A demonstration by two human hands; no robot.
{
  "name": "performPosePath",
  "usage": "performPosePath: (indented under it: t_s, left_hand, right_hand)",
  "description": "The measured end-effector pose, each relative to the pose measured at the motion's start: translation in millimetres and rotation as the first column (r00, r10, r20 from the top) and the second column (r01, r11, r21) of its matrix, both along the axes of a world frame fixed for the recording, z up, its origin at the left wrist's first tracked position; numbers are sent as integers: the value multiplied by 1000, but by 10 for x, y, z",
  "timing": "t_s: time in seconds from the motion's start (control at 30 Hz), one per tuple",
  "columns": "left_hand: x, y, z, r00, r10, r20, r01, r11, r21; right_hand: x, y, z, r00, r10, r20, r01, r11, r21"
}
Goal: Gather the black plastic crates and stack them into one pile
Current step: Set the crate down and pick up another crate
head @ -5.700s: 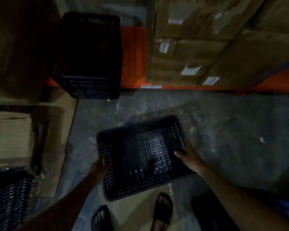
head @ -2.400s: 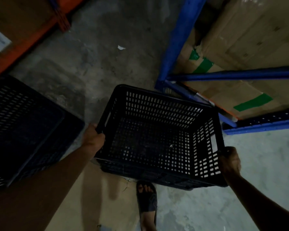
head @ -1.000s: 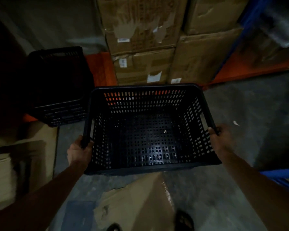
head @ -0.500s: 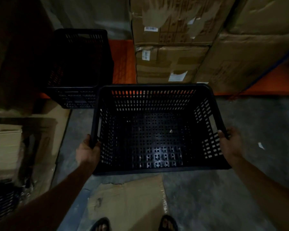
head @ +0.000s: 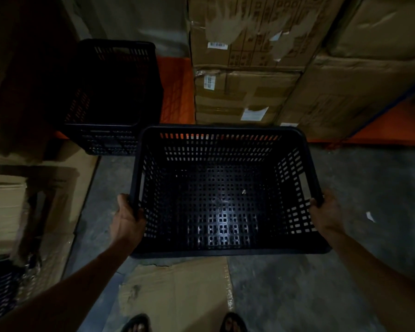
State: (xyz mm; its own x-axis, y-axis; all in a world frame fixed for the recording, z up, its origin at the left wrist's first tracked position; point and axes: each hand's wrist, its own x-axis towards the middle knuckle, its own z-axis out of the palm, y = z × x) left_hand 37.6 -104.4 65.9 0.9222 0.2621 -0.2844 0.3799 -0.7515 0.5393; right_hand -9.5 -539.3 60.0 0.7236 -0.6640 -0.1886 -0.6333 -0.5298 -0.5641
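Observation:
I carry an empty black plastic crate (head: pixel 223 202) with perforated walls, held level above the concrete floor at the centre of the view. My left hand (head: pixel 127 219) grips its left rim and my right hand (head: pixel 326 212) grips its right rim. Another black crate (head: pixel 113 97) stands further off at the upper left, on the edge of an orange shelf base, its inside dark. The near wall of that crate touches the carried crate's far left corner in the image. A third dark slatted crate (head: pixel 0 286) shows partly at the lower left edge.
Stacked cardboard boxes (head: pixel 244 68) rise behind the carried crate on an orange rack base (head: pixel 393 125). Flattened cardboard (head: pixel 177 293) lies on the floor by my feet. More cardboard (head: pixel 34 200) lines the left side. Grey concrete floor (head: pixel 369 178) lies to the right.
The view has closed in on the boxes and the far crate. Both hands keep their grip on the carried crate, which now sits slightly nearer the far crate.

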Motion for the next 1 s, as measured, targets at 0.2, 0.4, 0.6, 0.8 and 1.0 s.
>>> performPosePath:
  t_s: [0.2, 0.4, 0.6, 0.8, 1.0]
  left_hand:
    - [10, -4, 2, 995, -59, 85, 59, 998, 1]
    - [169, -57, -9, 992, -102, 72, 106, 992, -64]
    - [143, -99, 19, 988, -134, 78, 146, 972, -185]
    - [86, -122, 24, 993, -98, 72, 110, 978, -177]
    - [35, -87, 39, 996, -82, -40, 83, 996, 23]
  right_hand:
    - [-21, 31, 18, 1000, 19, -1, -19, 995, -99]
    - [-158, 52, -13, 1000, -28, -8, 27, 993, -117]
    - [-79, -8, 67, 997, -7, -83, -2, 994, -111]
    - [-68, 16, 51, 995, 15, -101, -32, 984, -173]
    - [-68, -38, 24, 992, 105, -64, -117, 968, -222]
